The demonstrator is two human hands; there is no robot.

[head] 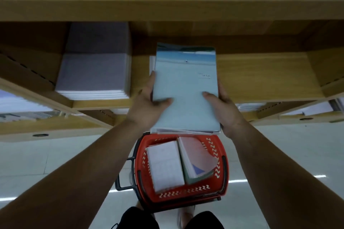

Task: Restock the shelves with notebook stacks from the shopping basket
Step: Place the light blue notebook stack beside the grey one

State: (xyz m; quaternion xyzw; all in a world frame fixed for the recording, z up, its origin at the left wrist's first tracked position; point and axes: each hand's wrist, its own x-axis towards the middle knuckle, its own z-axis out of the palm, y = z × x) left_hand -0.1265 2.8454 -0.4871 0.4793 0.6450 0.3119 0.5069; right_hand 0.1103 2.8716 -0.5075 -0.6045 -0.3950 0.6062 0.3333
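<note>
A stack of pale blue notebooks (185, 87) with a beach picture on the cover is held between both hands, its far end over the wooden shelf (260, 78). My left hand (149, 104) grips its left edge, thumb on top. My right hand (223, 108) grips the right edge, thumb on the cover. Below stands a red shopping basket (221, 189) on the floor. Inside it lie a white notebook stack (165, 165) on the left and a pink-covered stack (197, 156) on the right.
A pile of white notebooks (93, 74) sits on the same shelf to the left. An upper shelf board (167, 9) overhangs it. Lower shelves with more stock run left and right. My feet stand just behind the basket on a glossy white floor (55, 158).
</note>
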